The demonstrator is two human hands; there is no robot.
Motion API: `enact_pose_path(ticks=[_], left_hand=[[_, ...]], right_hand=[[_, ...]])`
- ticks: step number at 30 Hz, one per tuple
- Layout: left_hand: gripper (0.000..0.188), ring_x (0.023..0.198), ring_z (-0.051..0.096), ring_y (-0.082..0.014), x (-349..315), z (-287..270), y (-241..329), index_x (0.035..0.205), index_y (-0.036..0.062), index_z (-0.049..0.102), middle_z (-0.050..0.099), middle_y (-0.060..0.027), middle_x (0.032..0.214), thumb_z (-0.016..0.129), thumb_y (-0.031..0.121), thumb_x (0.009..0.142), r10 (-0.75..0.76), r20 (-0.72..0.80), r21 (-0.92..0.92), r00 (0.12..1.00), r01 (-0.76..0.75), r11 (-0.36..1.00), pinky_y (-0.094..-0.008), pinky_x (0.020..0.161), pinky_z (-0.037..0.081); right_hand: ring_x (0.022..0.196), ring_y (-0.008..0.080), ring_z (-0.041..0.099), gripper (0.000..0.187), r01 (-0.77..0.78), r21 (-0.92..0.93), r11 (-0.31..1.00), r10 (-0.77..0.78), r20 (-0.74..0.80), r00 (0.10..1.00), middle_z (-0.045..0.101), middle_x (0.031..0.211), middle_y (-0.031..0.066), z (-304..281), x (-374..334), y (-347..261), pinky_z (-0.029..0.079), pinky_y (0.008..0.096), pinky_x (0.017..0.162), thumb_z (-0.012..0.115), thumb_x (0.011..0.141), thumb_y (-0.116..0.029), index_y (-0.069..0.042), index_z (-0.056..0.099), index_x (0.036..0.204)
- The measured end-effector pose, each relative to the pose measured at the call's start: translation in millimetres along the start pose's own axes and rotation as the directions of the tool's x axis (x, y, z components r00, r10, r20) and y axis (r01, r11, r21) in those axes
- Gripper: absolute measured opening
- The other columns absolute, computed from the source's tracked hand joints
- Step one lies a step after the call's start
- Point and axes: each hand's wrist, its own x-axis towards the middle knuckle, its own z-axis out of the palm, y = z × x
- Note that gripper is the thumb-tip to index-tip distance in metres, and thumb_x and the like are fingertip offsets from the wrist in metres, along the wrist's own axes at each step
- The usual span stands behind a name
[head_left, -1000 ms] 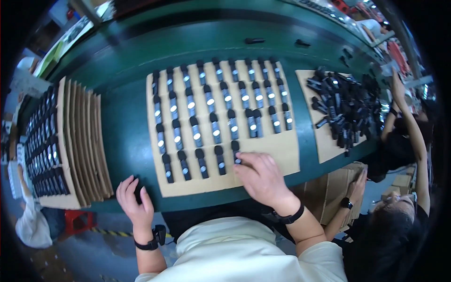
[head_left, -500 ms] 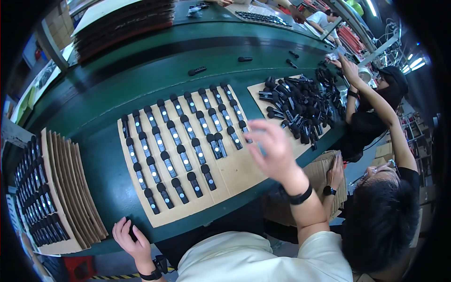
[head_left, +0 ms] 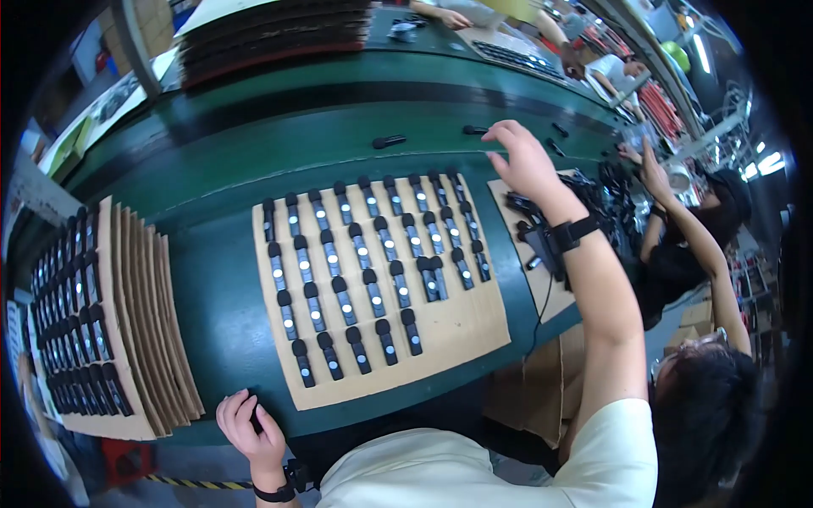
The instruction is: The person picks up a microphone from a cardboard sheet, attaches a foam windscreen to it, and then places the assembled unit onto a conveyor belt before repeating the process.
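My right hand (head_left: 523,161) reaches over the green bench, fingers apart and nothing held, close to a small black microphone (head_left: 474,130) lying on the belt. Another black microphone (head_left: 389,141) lies farther left. My left hand (head_left: 254,430) rests at the bench's near edge, empty, its fingers loosely bent and apart. Between the hands a flat cardboard sheet (head_left: 470,322) bears rows of black microphones (head_left: 360,245), each with a rounded head and most with a pale round spot. Bare cardboard shows at its near right corner. My right forearm partly hides a heap of microphones (head_left: 605,190).
At the left stands a stack of cardboard sheets (head_left: 140,322) with microphones on its outermost sheet. A tall pile of dark boards (head_left: 271,42) stands at the far side. A co-worker (head_left: 707,389) sits close on my right, arm raised; others work farther off.
My right hand has moved up and away from the sheet's right side toward the microphone on the belt. The view has shifted, and my left hand stays at the edge.
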Motion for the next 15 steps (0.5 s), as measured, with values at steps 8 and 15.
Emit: enact_pose_path(ticks=[8,15], left_hand=[[0.017,0.100,0.056,-0.0372,0,0,0,0.100,-0.0003,0.060,0.062,-0.0169,0.108,0.058,-0.001,0.083,-0.030,0.031,0.031,0.999,0.029,0.999,-0.0478,0.093,0.044],[0.017,0.098,0.056,-0.0377,4,-1,5,0.099,-0.0004,0.059,0.062,-0.0180,0.107,0.057,-0.002,0.083,-0.063,0.079,0.049,0.995,0.059,0.997,-0.0459,0.089,0.046]], right_hand=[[0.118,0.0310,0.054,0.025,0.298,-0.155,0.942,-0.242,0.301,0.922,0.059,0.121,0.0095,33,88,-13,0.045,0.0411,0.100,0.068,0.080,-0.007,-0.008,0.065,0.104],[0.120,0.0301,0.054,0.024,0.460,-0.027,0.887,-0.386,0.504,0.773,0.061,0.124,0.0098,96,128,-40,0.044,0.0403,0.103,0.067,0.080,-0.007,-0.008,0.068,0.104]])
